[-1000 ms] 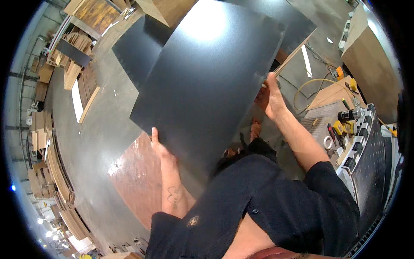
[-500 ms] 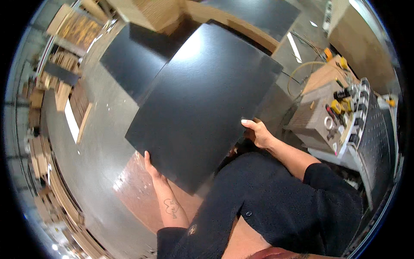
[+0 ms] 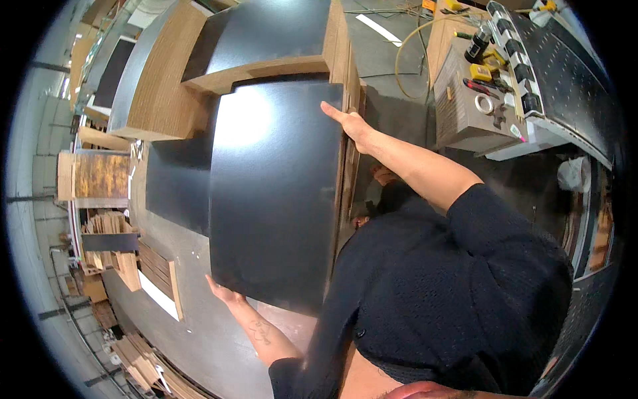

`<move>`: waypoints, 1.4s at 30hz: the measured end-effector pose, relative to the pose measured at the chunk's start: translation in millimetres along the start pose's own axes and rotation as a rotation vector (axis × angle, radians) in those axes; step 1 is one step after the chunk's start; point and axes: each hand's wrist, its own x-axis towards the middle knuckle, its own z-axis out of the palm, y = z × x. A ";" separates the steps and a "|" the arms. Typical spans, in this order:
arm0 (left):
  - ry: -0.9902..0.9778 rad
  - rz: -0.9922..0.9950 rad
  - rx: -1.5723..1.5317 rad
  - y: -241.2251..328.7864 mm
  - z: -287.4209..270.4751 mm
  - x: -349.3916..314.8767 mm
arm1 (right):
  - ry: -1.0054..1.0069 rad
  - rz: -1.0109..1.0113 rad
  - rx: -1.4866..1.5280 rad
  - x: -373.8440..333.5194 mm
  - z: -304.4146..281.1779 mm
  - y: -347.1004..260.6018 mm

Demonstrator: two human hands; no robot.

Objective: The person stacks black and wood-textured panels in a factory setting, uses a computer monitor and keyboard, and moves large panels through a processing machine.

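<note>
A large flat black panel (image 3: 272, 193) with a smooth, shiny face spans the middle of the view. At its near left corner, my left hand (image 3: 227, 292) grips the lower edge, with most of the fingers hidden by the panel. My right hand (image 3: 349, 126) is on the far part of the right edge, its thumb along the top face and its other fingers out of sight. Just beyond the panel's far edge is a wood-grain piece with a black top (image 3: 266, 40). Whether the panel rests on something beneath is hidden.
Another black panel (image 3: 176, 179) lies low on the left, beside a tall wood-grain box (image 3: 163, 73). At the right, a wood-grain box (image 3: 458, 110) carries tape, a torch and hand tools next to a perforated black surface (image 3: 565, 73). Wood offcuts (image 3: 113, 243) are stacked far left.
The panel has turned from slanting to nearly straight and lies closer to the black-topped piece. My right hand has moved farther away along its right edge. The view has swung round.
</note>
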 end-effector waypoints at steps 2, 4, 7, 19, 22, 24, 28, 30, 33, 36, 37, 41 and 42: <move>-0.014 -0.011 0.023 3.4 7.1 1.1 | -0.020 0.024 -0.033 -4.4 -1.6 -9.5; -0.030 -0.025 0.046 7.5 -7.4 5.5 | -0.066 0.059 -0.142 3.9 -3.3 -12.8; 0.030 -0.029 0.132 7.1 8.3 12.1 | -0.108 0.058 -0.234 22.0 -14.0 -16.2; 0.059 -0.088 0.096 23.4 10.5 64.2 | -0.106 -0.049 -0.409 54.1 -2.9 -48.6; 0.034 -0.105 0.087 24.0 32.2 82.2 | -0.089 -0.057 -0.476 76.4 -6.2 -54.8; 0.036 -0.080 0.115 26.4 32.9 90.2 | -0.088 -0.075 -0.496 82.4 -3.0 -58.6; 0.044 -0.057 0.182 30.6 27.6 106.8 | -0.067 -0.075 -0.495 91.0 1.8 -63.4; 0.005 -0.076 0.156 29.6 34.2 111.2 | -0.066 -0.075 -0.505 92.6 -2.4 -67.4; -0.005 -0.091 0.149 29.2 46.7 111.6 | -0.090 -0.071 -0.511 90.0 -3.0 -74.9; 0.040 -0.086 0.159 28.0 61.5 109.4 | -0.081 -0.054 -0.519 84.2 -4.2 -79.9; 0.060 -0.082 0.162 27.0 64.5 110.1 | -0.076 -0.057 -0.531 87.7 -5.3 -79.2; 0.023 -0.080 0.205 27.9 61.2 113.0 | -0.074 -0.115 -0.558 104.5 -10.3 -72.3; 0.022 -0.063 0.229 27.4 60.8 112.0 | -0.099 -0.133 -0.568 99.7 -12.6 -74.3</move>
